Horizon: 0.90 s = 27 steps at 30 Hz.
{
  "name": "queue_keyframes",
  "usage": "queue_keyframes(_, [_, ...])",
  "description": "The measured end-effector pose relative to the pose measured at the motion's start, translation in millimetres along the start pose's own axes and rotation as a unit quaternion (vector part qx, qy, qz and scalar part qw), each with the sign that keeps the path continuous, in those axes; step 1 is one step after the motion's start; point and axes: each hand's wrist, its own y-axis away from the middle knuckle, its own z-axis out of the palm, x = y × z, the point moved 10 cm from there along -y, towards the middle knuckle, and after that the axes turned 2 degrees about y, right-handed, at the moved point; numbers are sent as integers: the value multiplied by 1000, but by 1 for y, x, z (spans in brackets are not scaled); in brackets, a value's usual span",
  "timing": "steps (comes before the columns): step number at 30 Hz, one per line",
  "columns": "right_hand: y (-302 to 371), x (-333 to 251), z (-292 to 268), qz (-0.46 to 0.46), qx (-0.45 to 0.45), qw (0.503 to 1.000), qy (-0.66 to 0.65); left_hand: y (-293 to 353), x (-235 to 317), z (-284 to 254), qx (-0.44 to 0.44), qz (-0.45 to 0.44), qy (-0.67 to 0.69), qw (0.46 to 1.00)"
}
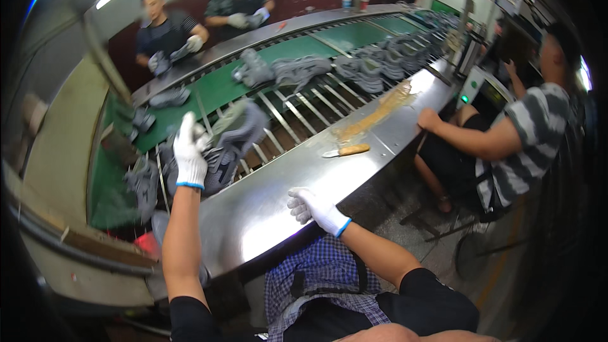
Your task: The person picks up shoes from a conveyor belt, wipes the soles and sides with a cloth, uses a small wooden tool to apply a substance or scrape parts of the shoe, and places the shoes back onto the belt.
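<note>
**Reaching for a shoe upper on the conveyor line**

Checked apron (316, 272) nearest the camera, at the lap. Beyond it, a steel worktop (278, 196) curving along the green conveyor belt (218, 88) with its slatted rack (297, 111).

Left hand (189, 152), white-gloved, is stretched to the far left over a grey shoe upper (237, 136) lying on the rack; it touches the upper, though whether the fingers have closed on it I cannot tell. Right hand (315, 208), gloved, rests open on the near steel edge, holding nothing.

Judgement: a firm pinch on the upper's edge and a clean lift clear of neighbouring pieces should serve, with the right hand bracing.

Wood-handled knife (345, 151) lies on the worktop, well apart.
</note>
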Motion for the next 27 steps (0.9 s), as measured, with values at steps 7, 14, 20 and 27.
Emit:
queue_keyframes(7, [61, 100, 64, 27, -380, 884, -270, 244, 1, 171, -544, 115, -538, 633])
queue_keyframes(14, [76, 196, 1, 129, -238, 875, -401, 162, 56, -46, -103, 258, -595, 754])
queue_keyframes(20, [47, 182, -35, 142, -214, 852, -456, 141, 12, -327, 191, -178, -623, 738])
queue_keyframes(27, [27, 170, -54, 69, -172, 923, -337, 167, 1, -110, -25, -102, -222, 969])
